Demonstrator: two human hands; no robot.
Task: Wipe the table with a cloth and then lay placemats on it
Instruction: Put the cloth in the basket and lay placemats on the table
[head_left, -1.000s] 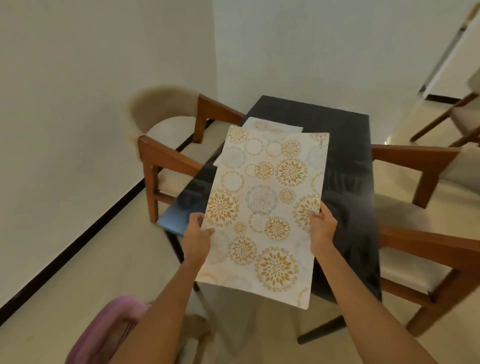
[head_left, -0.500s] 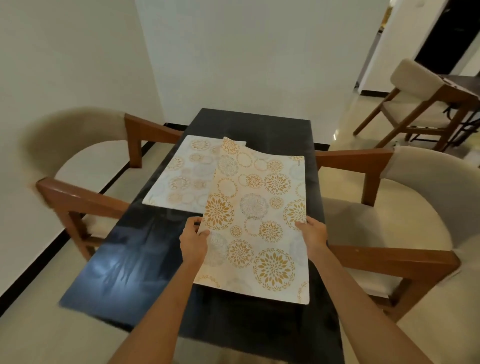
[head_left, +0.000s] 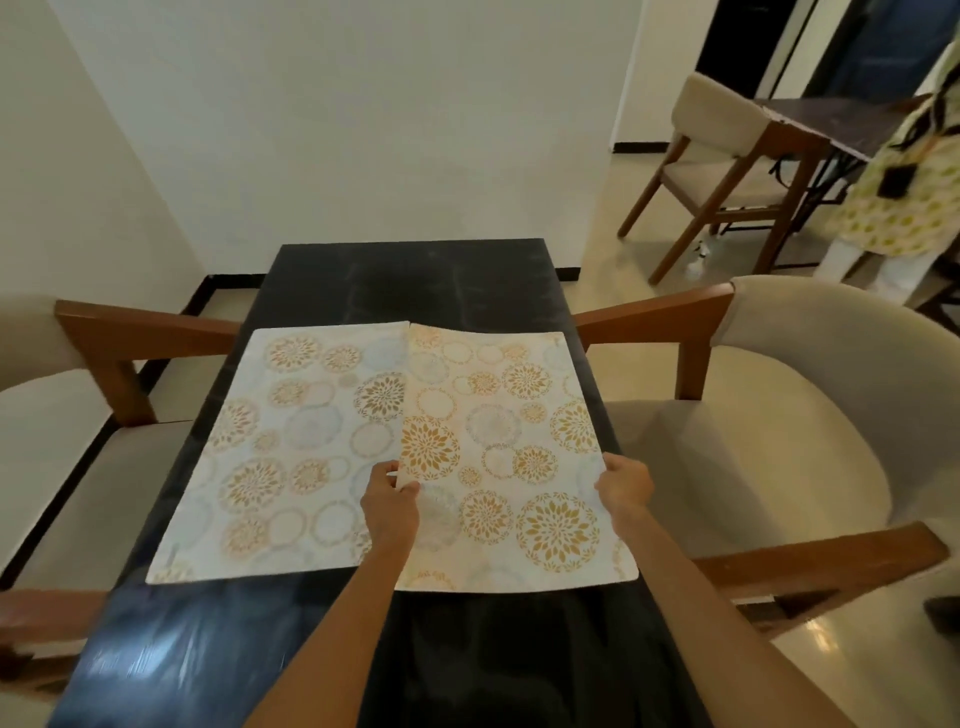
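A dark glossy table (head_left: 415, 275) runs away from me. One cream placemat (head_left: 280, 447) with gold flower circles lies flat on its left half. A second, matching placemat (head_left: 509, 447) sits on the right half, its left edge meeting the first mat. My left hand (head_left: 390, 506) pinches this second mat's left edge, thumb on top. My right hand (head_left: 623, 486) grips its right edge. No cloth is in view.
Wooden armchairs with beige cushions flank the table, one at the left (head_left: 78, 395) and one at the right (head_left: 779, 415). A third chair (head_left: 717, 156) and a dark side table (head_left: 831, 117) stand at the back right, beside a person (head_left: 904, 182) in a patterned garment.
The second placemat, held above the table's near end a second ago, has come down beside the first mat on the right half. My view swung from the table's corner to its near end.
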